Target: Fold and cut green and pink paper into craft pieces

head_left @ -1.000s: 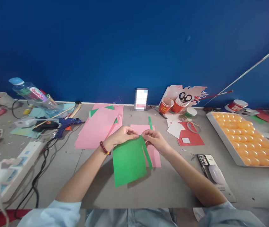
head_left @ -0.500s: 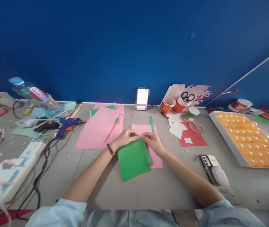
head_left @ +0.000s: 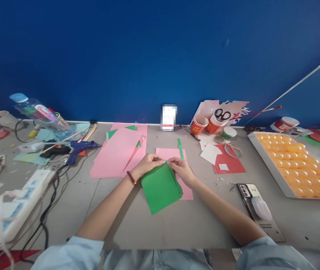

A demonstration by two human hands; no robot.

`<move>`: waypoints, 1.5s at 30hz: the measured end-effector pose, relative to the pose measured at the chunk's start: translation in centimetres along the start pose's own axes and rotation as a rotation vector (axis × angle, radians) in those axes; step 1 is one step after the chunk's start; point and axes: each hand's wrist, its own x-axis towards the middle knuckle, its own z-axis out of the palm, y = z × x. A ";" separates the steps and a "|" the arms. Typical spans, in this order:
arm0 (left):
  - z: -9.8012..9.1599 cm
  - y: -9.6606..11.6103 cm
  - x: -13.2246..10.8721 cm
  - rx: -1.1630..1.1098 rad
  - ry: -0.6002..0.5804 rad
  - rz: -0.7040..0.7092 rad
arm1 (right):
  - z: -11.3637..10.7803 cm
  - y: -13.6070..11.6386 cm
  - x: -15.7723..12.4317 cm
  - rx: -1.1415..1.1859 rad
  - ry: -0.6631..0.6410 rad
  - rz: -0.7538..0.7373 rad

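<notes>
A sheet of green paper (head_left: 160, 189) hangs tilted between my two hands, above the table's middle. My left hand (head_left: 152, 163), with a dark bead bracelet on its wrist, pinches the top edge. Close beside it, my right hand (head_left: 181, 168) pinches the same top edge, fingertips almost touching the left ones. A narrow green strip shows along the sheet's right side, partly apart from it. Behind and beneath lies a small pink sheet (head_left: 187, 193), partly covered by the green paper and my right hand. A loose green strip (head_left: 180, 148) lies across that pink sheet's far edge.
Larger pink sheets (head_left: 114, 153) lie to the left, near a blue glue gun (head_left: 79, 150) and a power strip (head_left: 19, 206) with cables. On the right are red paper cups (head_left: 199, 125) with scissors (head_left: 222, 114), a phone (head_left: 248, 200) and a tray of orange balls (head_left: 297, 165).
The green paper has turned slightly, its lower end swinging to the right. The strip along its right side lies closer to the sheet. Both hands have stayed nearly in place.
</notes>
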 end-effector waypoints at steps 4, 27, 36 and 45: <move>-0.1 0.0 -0.1 0.016 -0.038 -0.015 | 0.0 0.2 0.1 0.021 -0.001 -0.025; -0.1 -0.3 0.0 -0.058 -0.024 -0.025 | 0.3 0.1 -0.1 0.070 0.002 0.016; -0.1 0.1 -0.3 -0.006 -0.098 -0.026 | 0.0 0.5 0.1 0.067 -0.021 -0.003; 0.3 0.3 -0.5 -0.005 -0.073 0.015 | 0.1 0.9 0.2 0.060 -0.031 -0.071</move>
